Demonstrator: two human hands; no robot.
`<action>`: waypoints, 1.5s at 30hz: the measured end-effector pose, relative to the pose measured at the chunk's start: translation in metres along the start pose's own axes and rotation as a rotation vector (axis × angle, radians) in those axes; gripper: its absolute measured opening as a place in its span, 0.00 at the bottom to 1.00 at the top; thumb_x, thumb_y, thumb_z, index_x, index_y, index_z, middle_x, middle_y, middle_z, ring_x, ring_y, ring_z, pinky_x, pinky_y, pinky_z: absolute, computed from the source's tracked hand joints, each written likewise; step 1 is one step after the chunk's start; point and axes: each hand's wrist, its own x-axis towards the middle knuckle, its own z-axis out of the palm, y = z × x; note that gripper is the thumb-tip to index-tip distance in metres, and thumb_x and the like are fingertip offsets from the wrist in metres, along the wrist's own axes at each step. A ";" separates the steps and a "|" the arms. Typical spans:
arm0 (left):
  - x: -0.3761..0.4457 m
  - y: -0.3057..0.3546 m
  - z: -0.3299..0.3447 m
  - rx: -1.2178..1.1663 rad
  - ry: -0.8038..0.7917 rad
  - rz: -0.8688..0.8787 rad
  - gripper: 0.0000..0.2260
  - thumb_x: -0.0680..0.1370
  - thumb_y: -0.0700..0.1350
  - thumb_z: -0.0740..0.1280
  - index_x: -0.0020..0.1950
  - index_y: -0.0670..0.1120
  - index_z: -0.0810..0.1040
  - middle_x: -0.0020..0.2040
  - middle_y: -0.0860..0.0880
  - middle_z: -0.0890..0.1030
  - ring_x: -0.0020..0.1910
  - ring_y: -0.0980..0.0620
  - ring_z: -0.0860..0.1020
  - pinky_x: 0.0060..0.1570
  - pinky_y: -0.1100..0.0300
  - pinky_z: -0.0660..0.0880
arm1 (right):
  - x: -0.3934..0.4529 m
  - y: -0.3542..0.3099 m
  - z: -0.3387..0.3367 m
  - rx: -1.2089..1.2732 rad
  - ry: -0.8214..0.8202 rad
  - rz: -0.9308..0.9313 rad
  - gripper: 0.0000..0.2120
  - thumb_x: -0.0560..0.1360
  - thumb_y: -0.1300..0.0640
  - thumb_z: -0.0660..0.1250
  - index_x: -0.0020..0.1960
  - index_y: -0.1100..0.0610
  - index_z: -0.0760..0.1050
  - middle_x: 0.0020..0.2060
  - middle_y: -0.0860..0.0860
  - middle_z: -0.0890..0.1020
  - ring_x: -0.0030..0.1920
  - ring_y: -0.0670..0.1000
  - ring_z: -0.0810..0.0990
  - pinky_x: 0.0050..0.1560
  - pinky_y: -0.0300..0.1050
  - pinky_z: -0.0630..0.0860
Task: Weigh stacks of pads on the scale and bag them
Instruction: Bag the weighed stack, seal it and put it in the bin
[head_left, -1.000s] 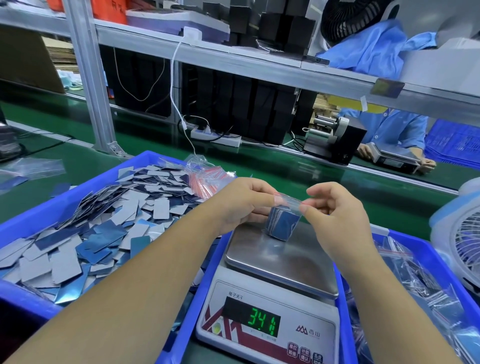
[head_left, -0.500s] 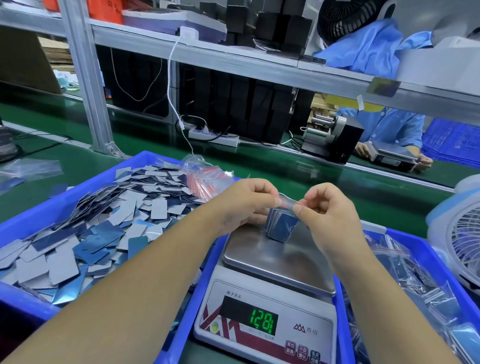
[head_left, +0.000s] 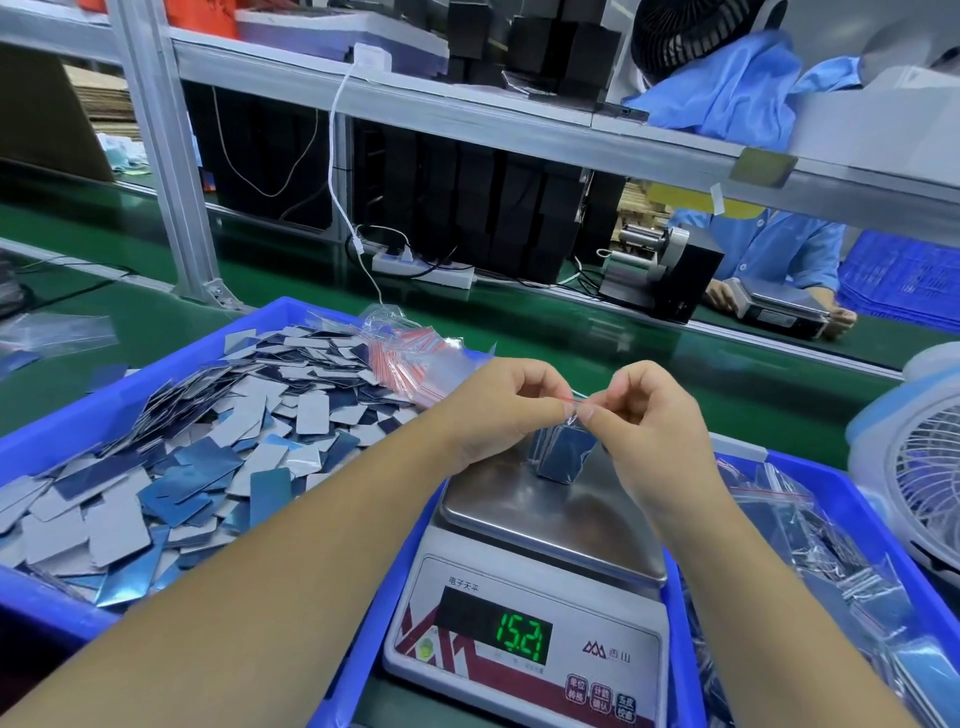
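Observation:
A small clear zip bag (head_left: 563, 454) holding a stack of blue pads stands on the steel pan of the scale (head_left: 550, 514). My left hand (head_left: 506, 410) and my right hand (head_left: 649, 415) pinch the bag's red-lined top edge between thumb and fingers, the two hands almost touching. The scale's green display (head_left: 522, 638) shows digits. Loose blue and grey pads (head_left: 182, 452) fill the blue tray (head_left: 47, 431) on the left. A bundle of empty red-striped zip bags (head_left: 410, 358) lies at that tray's far corner.
A blue tray (head_left: 836, 488) on the right holds several filled bags. A white fan (head_left: 914, 467) stands at the right edge. Across the green conveyor belt (head_left: 545, 332), another person in blue handles a second scale (head_left: 784, 306). A metal shelf post (head_left: 171, 171) rises at left.
My hands have drawn closer together along the bag's top edge, and the bag has sunk lower onto the pan. The display reading has changed.

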 end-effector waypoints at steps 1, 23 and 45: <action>0.001 0.000 0.000 0.022 0.016 0.019 0.09 0.78 0.35 0.70 0.40 0.47 0.79 0.38 0.50 0.79 0.39 0.56 0.75 0.40 0.69 0.71 | 0.000 0.000 0.000 0.002 0.002 0.001 0.17 0.71 0.67 0.73 0.38 0.49 0.69 0.38 0.56 0.84 0.40 0.63 0.79 0.42 0.57 0.76; 0.004 0.016 0.000 0.084 -0.044 -0.067 0.06 0.73 0.38 0.77 0.37 0.45 0.85 0.35 0.47 0.84 0.35 0.55 0.81 0.38 0.65 0.79 | -0.008 -0.010 -0.026 -0.079 0.011 0.136 0.13 0.67 0.60 0.74 0.34 0.49 0.70 0.29 0.47 0.78 0.33 0.51 0.78 0.39 0.59 0.80; -0.016 -0.018 -0.026 0.369 0.304 0.092 0.10 0.78 0.52 0.66 0.40 0.51 0.84 0.25 0.58 0.64 0.26 0.58 0.64 0.27 0.71 0.62 | -0.030 0.015 -0.008 -0.716 0.106 0.029 0.06 0.75 0.50 0.64 0.41 0.51 0.74 0.32 0.45 0.78 0.38 0.50 0.76 0.36 0.44 0.68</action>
